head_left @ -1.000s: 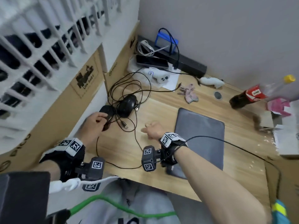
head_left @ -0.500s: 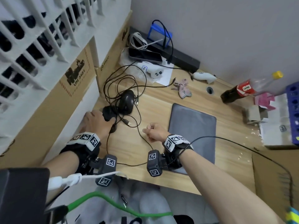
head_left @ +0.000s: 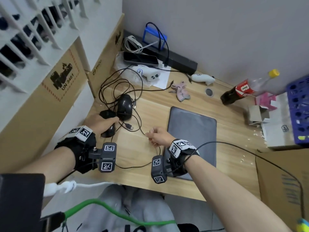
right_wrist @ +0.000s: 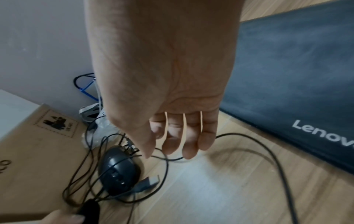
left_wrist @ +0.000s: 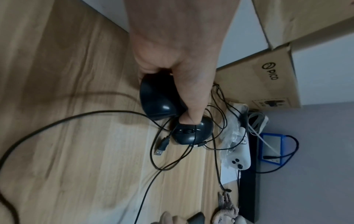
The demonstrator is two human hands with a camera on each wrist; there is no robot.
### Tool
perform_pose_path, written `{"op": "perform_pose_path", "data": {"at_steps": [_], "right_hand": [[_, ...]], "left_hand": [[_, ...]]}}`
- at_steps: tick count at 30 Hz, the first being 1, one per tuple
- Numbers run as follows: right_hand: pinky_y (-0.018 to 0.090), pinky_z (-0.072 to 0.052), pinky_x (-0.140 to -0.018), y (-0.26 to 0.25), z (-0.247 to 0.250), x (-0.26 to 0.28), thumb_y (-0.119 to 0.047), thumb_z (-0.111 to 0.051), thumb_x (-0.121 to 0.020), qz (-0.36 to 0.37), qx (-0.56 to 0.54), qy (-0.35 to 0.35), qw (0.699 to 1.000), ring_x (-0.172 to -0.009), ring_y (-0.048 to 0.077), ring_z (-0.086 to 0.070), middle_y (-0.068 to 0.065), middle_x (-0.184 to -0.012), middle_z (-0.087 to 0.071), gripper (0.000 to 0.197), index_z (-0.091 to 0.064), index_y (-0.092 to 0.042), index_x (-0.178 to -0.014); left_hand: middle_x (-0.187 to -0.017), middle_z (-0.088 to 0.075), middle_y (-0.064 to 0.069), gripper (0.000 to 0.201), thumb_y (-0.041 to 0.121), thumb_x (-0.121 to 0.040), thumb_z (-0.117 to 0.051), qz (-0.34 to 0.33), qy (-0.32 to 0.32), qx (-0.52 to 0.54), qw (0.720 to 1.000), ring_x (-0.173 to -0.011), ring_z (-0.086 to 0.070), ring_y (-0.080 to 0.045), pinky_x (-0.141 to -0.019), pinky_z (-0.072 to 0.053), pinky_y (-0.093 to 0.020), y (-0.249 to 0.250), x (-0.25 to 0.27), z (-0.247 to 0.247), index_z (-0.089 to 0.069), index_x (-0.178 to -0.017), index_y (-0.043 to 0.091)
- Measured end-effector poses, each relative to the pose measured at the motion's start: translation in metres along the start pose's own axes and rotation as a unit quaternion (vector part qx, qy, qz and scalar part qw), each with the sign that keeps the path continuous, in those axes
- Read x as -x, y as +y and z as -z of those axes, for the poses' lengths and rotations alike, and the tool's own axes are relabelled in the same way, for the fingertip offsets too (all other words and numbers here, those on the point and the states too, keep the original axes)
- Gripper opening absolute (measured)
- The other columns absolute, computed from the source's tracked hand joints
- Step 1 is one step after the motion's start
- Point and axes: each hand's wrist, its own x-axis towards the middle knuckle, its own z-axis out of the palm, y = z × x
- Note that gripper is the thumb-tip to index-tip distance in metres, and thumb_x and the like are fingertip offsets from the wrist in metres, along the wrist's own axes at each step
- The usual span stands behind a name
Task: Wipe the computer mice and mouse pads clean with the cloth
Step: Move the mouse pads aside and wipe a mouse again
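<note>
My left hand (head_left: 107,122) grips a black wired mouse (left_wrist: 157,100) at the desk's left edge, thumb curled over its side. A second black mouse (head_left: 124,106) lies just beyond it, wrapped in tangled cables (head_left: 117,84). My right hand (head_left: 151,133) hovers left of the grey Lenovo mouse pad (head_left: 192,131), fingers curled, pinching a thin black mouse cable (right_wrist: 172,159). A crumpled pink-grey cloth (head_left: 181,92) lies farther back on the desk, apart from both hands.
Cardboard boxes (head_left: 63,91) wall the left side. At the back are a phone (head_left: 140,58), two white controllers (head_left: 152,76) and a black bar (head_left: 180,61). A cola bottle (head_left: 237,92), a small carton (head_left: 257,114) and a blue rack (head_left: 299,111) stand right. A loose USB plug (head_left: 128,126) lies between my hands.
My left hand went from touching the near mouse to wrapping round it and drawing it closer. My right hand curled its fingers onto the cable and pulled back slightly.
</note>
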Motion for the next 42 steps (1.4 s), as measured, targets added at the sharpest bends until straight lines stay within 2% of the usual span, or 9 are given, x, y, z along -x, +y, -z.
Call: {"op": "perform_pose_path", "data": {"at_steps": [5, 9, 14, 18, 23, 30, 35, 38, 42], "right_hand": [[0.022, -0.043, -0.055, -0.022, -0.001, 0.011, -0.016, -0.054, -0.096, 0.075, -0.011, -0.043, 0.996, -0.060, 0.014, -0.054, 0.001, -0.080, -0.056, 0.005, -0.051, -0.018, -0.092], [0.024, -0.049, -0.068, -0.036, 0.002, 0.026, -0.009, -0.046, -0.098, 0.142, 0.010, -0.113, 0.983, -0.079, 0.017, -0.059, 0.004, -0.111, -0.061, 0.038, -0.047, -0.021, -0.133], [0.025, -0.048, -0.066, -0.043, 0.017, 0.041, 0.005, -0.038, -0.094, 0.196, -0.018, -0.067, 0.978, -0.078, 0.019, -0.057, 0.014, -0.139, -0.046, 0.058, -0.026, -0.019, -0.146], [0.031, -0.049, -0.071, -0.040, 0.055, 0.061, 0.009, -0.043, -0.090, 0.242, -0.073, -0.023, 0.967, -0.086, 0.016, -0.062, 0.008, -0.127, -0.054, 0.071, -0.025, -0.030, -0.145], [0.029, -0.050, -0.071, -0.033, 0.103, 0.076, -0.005, -0.041, -0.098, 0.251, -0.023, 0.027, 0.967, -0.086, 0.018, -0.061, 0.008, -0.110, -0.060, 0.033, -0.044, -0.018, -0.128], [0.027, -0.046, -0.061, -0.025, 0.147, 0.086, -0.017, -0.040, -0.102, 0.257, -0.032, 0.079, 0.963, -0.058, 0.014, -0.050, 0.000, -0.066, -0.050, 0.019, -0.055, -0.012, -0.092], [0.029, -0.045, -0.060, -0.013, 0.154, 0.082, -0.018, -0.045, -0.100, 0.230, -0.012, 0.077, 0.970, -0.056, 0.014, -0.051, 0.000, -0.065, -0.050, 0.017, -0.055, -0.017, -0.086], [0.027, -0.045, -0.057, -0.011, 0.155, 0.080, -0.021, -0.045, -0.100, 0.229, -0.007, 0.101, 0.968, -0.056, 0.014, -0.049, 0.001, -0.069, -0.049, 0.014, -0.056, -0.014, -0.095], [0.028, -0.044, -0.057, -0.014, 0.154, 0.074, -0.021, -0.048, -0.098, 0.219, 0.027, 0.120, 0.968, -0.051, 0.014, -0.043, -0.001, -0.069, -0.047, 0.012, -0.056, -0.013, -0.094]], "left_hand": [[-0.092, -0.064, -0.007, 0.027, 0.023, -0.082, -0.074, -0.048, -0.065, 0.086, 0.993, -0.088, -0.061, -0.023, -0.062, -0.046, -0.026, 0.009, 0.025, -0.005, -0.062, -0.102, 0.010], [-0.085, -0.063, 0.001, 0.014, 0.021, -0.083, -0.073, -0.128, -0.050, 0.110, 0.984, -0.085, -0.059, -0.016, -0.062, -0.044, -0.025, 0.021, 0.048, -0.005, -0.063, -0.094, 0.020], [-0.104, -0.065, 0.009, 0.055, 0.020, -0.072, -0.085, -0.255, -0.025, 0.051, 0.965, -0.093, -0.060, -0.008, -0.071, -0.046, -0.021, 0.043, 0.079, -0.004, -0.058, -0.120, 0.025], [-0.108, -0.066, 0.017, 0.064, 0.011, -0.071, -0.086, -0.342, -0.073, -0.019, 0.937, -0.096, -0.063, 0.000, -0.072, -0.044, -0.003, 0.073, 0.117, -0.015, -0.056, -0.121, 0.035], [-0.112, -0.068, 0.013, 0.067, 0.014, -0.072, -0.086, -0.406, -0.094, -0.021, 0.909, -0.092, -0.065, 0.007, -0.073, -0.047, -0.007, 0.118, 0.153, -0.032, -0.057, -0.130, 0.031], [-0.113, -0.060, 0.018, 0.068, 0.019, -0.074, -0.085, -0.444, 0.031, 0.154, 0.882, -0.098, -0.060, 0.003, -0.082, -0.052, -0.018, 0.155, 0.169, -0.044, -0.052, -0.132, 0.030], [-0.126, -0.059, 0.009, 0.078, 0.033, -0.069, -0.086, -0.403, 0.178, 0.268, 0.857, -0.113, -0.059, -0.011, -0.097, -0.051, -0.029, 0.160, 0.157, -0.032, -0.047, -0.137, 0.031], [-0.124, -0.057, 0.012, 0.076, 0.028, -0.073, -0.082, -0.365, 0.273, 0.287, 0.842, -0.111, -0.056, -0.007, -0.093, -0.041, -0.013, 0.155, 0.149, -0.021, -0.045, -0.139, 0.029], [-0.120, -0.058, 0.010, 0.075, 0.028, -0.073, -0.081, -0.300, 0.295, 0.311, 0.852, -0.111, -0.057, -0.012, -0.098, -0.043, -0.021, 0.136, 0.134, -0.012, -0.046, -0.139, 0.026]]}}
